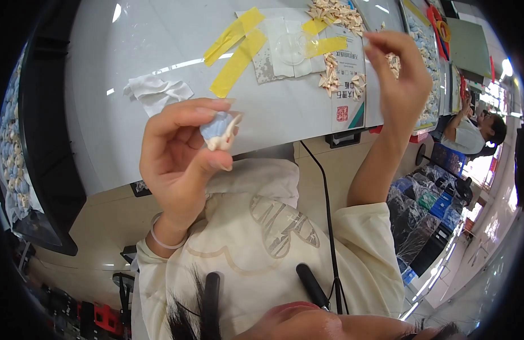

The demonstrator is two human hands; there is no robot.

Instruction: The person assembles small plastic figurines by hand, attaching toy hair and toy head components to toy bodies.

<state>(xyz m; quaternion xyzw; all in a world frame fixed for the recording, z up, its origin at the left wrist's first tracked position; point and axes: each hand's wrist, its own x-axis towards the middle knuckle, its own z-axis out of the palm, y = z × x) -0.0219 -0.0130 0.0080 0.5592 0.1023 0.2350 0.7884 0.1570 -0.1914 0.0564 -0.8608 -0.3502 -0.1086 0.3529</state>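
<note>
Between the thumb and fingertips of my left hand is a small figurine, with a rounded light-blue part and a cream part with pointed bits. My left hand holds it up over the near edge of the table. My right hand is raised at the right, beside the small pointed cream pieces. Its thumb and index finger come close together in a pinch; whatever may lie between them is too small to make out. More cream pieces lie scattered on a printed card left of my right wrist.
A clear round dish sits on white tissue, with yellow tape strips around it. Crumpled white tissue lies on the grey table. Trays of blue-and-cream figurines stand at far left and right. Another person sits farther right.
</note>
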